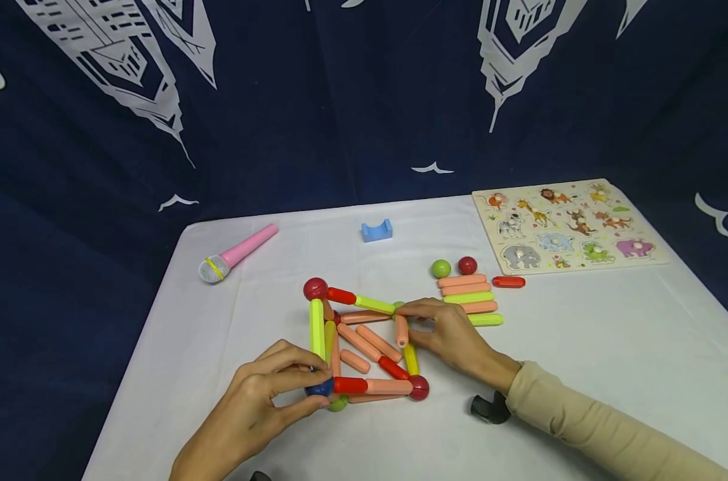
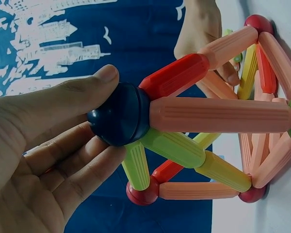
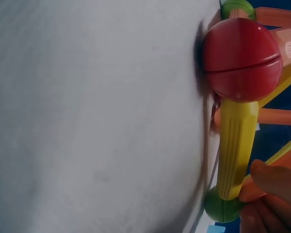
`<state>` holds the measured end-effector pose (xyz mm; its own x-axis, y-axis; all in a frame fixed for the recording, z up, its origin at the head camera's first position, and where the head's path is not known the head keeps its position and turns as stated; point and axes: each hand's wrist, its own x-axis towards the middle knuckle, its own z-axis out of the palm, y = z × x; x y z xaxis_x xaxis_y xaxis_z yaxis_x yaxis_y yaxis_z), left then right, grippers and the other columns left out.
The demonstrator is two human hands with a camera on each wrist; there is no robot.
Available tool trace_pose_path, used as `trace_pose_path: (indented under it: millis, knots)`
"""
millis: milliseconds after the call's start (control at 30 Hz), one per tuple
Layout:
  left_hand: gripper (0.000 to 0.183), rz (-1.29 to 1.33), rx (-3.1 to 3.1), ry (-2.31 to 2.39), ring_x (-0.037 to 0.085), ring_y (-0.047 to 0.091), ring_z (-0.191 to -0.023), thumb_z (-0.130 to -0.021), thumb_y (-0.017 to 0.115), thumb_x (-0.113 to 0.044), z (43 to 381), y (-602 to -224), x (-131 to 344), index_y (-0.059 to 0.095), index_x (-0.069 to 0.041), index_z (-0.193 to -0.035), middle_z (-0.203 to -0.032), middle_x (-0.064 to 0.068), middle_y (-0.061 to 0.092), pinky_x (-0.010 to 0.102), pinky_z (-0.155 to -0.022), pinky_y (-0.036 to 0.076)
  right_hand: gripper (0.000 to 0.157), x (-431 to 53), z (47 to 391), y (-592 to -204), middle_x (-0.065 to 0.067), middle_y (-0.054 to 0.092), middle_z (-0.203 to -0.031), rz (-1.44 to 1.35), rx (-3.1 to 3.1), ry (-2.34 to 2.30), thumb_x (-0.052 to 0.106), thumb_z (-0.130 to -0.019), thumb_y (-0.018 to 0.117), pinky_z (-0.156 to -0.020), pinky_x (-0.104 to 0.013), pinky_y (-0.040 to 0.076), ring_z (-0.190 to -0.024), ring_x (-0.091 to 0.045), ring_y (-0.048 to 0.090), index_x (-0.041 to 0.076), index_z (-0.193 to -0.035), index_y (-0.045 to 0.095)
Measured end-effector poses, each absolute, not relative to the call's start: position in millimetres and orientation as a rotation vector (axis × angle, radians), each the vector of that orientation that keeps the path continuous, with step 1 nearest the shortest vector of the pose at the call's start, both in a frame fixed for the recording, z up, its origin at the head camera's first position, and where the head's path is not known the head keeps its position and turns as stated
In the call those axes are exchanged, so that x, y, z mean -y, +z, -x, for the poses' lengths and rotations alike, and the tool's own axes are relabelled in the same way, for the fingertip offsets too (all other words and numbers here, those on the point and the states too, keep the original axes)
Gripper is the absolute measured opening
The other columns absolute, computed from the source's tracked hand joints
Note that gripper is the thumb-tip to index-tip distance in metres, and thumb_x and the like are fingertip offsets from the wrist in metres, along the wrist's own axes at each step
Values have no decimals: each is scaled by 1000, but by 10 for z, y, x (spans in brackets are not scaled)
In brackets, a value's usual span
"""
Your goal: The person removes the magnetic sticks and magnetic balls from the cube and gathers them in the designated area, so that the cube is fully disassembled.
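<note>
My left hand (image 1: pixel 256 391) pinches a dark blue ball (image 2: pixel 120 116) between thumb and fingertips. This ball is one corner of a frame of magnetic sticks and balls; a red stick (image 2: pixel 174 75), an orange stick (image 2: pixel 223 115) and lime sticks run out from it. My right hand (image 1: pixel 454 337) is at the frame's far right corner, its finger and thumb on a short orange stick (image 1: pixel 402 331) beside a green ball (image 3: pixel 220 206). A yellow stick (image 3: pixel 236 150) joins that green ball to a red ball (image 3: pixel 242 60). Several loose sticks (image 1: pixel 358 342) lie inside the frame.
Behind my right hand lie a row of sticks (image 1: pixel 467 288), a green ball (image 1: pixel 441 268), a red ball (image 1: pixel 467 265) and a red stick (image 1: pixel 509 282). An animal puzzle board (image 1: pixel 571 227), blue cradle piece (image 1: pixel 377 231), pink microphone (image 1: pixel 238 254) and black object (image 1: pixel 490 407) are also on the white table.
</note>
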<state>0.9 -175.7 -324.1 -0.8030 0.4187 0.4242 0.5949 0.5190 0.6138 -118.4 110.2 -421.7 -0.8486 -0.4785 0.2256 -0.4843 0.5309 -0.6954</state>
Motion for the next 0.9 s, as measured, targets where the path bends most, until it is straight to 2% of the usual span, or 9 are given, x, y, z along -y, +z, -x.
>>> trace_pose_path:
  millis: [667, 900]
  knots:
    - [35, 842, 2549, -1170, 7, 59, -92, -64, 90, -2, -8, -3232, 1750, 80, -12, -96, -101, -12, 67, 15, -76, 53, 34, -1093, 1201, -4212, 1, 69, -117, -893, 2743, 1239, 11, -83, 80, -94, -40, 52, -114, -19, 62, 13, -116, 74]
    - [34, 844, 2546, -1166, 7, 59, -92, -64, 90, -3, -5, -3240, 1753, 80, -12, -95, -101, -11, 67, 14, -76, 53, 32, -1097, 1204, -4217, 2, 70, -115, -885, 2732, 1283, 13, -83, 80, -94, -40, 52, -111, -18, 63, 13, -115, 74]
